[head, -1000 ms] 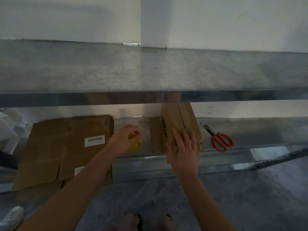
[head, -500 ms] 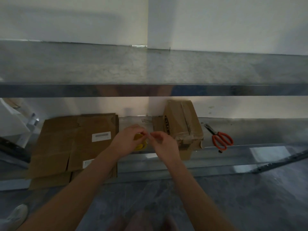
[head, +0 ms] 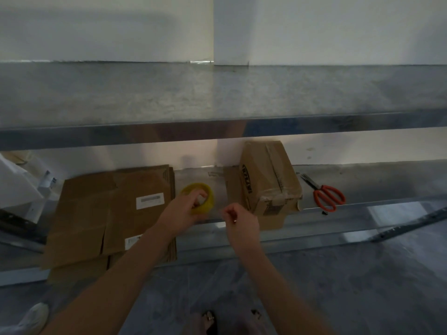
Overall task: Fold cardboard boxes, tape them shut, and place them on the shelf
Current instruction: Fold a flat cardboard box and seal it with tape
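A taped cardboard box (head: 268, 180) stands on the lower metal shelf (head: 387, 180), right of centre. My left hand (head: 180, 211) grips a yellow tape roll (head: 205, 193) with fingers through its core. A short way to the right, my right hand (head: 238, 217) pinches the clear tape's end, just in front of the box. A stack of flat cardboard boxes (head: 108, 213) lies on the shelf to the left.
Orange-handled scissors (head: 326, 195) lie on the shelf right of the box. The upper shelf (head: 217, 93) juts out overhead. White objects (head: 17, 184) sit at far left. A white shoe (head: 33, 317) and my feet show on the grey floor.
My right hand left the top of the box and came to the tape roll, now pinching the tape end and drawing it right. The left hand lifted the roll slightly.
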Action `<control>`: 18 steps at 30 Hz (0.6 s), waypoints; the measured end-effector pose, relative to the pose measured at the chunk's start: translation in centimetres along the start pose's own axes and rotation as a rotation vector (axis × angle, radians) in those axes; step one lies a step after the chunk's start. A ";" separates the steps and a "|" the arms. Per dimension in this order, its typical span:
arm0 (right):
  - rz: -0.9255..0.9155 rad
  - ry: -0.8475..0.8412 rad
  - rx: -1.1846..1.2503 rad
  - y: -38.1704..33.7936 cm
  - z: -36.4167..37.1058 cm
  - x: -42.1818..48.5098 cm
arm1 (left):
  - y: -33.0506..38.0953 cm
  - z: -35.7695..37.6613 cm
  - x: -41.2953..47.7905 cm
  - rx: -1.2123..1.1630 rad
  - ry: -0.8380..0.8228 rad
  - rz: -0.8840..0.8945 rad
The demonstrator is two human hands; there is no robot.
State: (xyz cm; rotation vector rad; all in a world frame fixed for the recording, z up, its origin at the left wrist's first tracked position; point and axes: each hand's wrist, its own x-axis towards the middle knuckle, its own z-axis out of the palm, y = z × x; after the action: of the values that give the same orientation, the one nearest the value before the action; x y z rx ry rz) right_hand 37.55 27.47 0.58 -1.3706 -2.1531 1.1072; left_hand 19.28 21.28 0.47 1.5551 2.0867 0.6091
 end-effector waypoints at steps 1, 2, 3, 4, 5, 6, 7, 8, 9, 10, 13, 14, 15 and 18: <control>0.002 0.015 0.018 0.3 0.6 -0.1 | -0.5 0.2 0.6 0.013 0.024 -0.010; 0.008 0.027 0.025 0.7 1.1 -0.2 | -0.9 0.6 1.0 0.026 0.030 -0.018; 0.023 0.035 0.025 1.1 1.5 -0.1 | -1.3 1.1 1.4 0.040 0.023 -0.021; 0.044 0.041 0.022 1.5 1.8 0.1 | -1.7 1.7 1.7 0.061 0.013 -0.011; 0.074 0.042 0.024 2.0 2.1 0.5 | -2.2 2.4 2.0 0.097 0.006 0.006; 0.106 0.037 0.027 2.4 2.5 0.9 | -2.6 3.0 2.2 0.140 0.009 0.024; 0.139 0.027 0.025 2.8 2.8 1.3 | -3.0 3.6 2.3 0.186 0.016 0.039; 0.167 0.011 0.012 3.1 3.1 1.9 | -3.2 4.0 2.4 0.235 0.035 0.059; 0.192 -0.005 -0.010 3.5 3.5 2.5 | -3.5 4.4 2.5 0.279 0.050 0.078; 0.215 -0.017 -0.028 3.8 3.9 3.1 | -3.8 4.7 2.7 0.311 0.058 0.095; 0.320 -0.016 -0.018 4.6 4.7 4.4 | -5.3 5.3 2.9 0.338 0.072 0.111; 0.355 -0.009 -0.011 4.9 5.0 4.7 | -5.8 5.3 3.0 0.326 0.081 0.103; 0.375 -0.004 -0.011 5.2 5.2 4.9 | -6.4 5.3 3.0 0.312 0.090 0.104; 0.366 0.025 0.000 5.7 5.8 5.0 | -6.6 5.3 3.1 0.263 0.074 0.091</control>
State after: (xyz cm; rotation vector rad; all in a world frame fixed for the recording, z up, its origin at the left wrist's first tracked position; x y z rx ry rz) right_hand 34.89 30.71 -8.01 -1.8184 -1.9301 1.2066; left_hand 16.70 22.89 -8.06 1.8053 2.2339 0.4427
